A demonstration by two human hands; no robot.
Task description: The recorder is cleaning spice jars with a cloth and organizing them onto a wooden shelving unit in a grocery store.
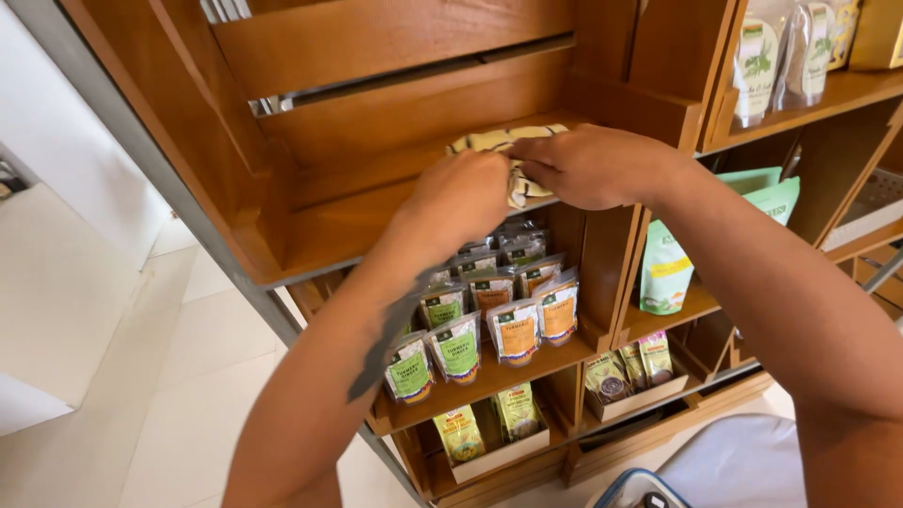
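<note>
Both hands meet on cloth (508, 150), bunched on empty wooden shelf (320, 226). Left hand (461, 196) fisted round cloth's near edge; right hand (588, 165) curled over top, pinning it flat against board. Pouches (489, 320) stand in rows on lower shelf, labels outward for display.

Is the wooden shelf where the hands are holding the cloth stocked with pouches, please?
No: that wooden shelf bears only the striped cloth under both hands; the pouches stand on the shelf below.

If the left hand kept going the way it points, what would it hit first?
The left hand already touches the striped cloth; past that, probably the wooden crate's back slat, though depth is unclear.
</note>
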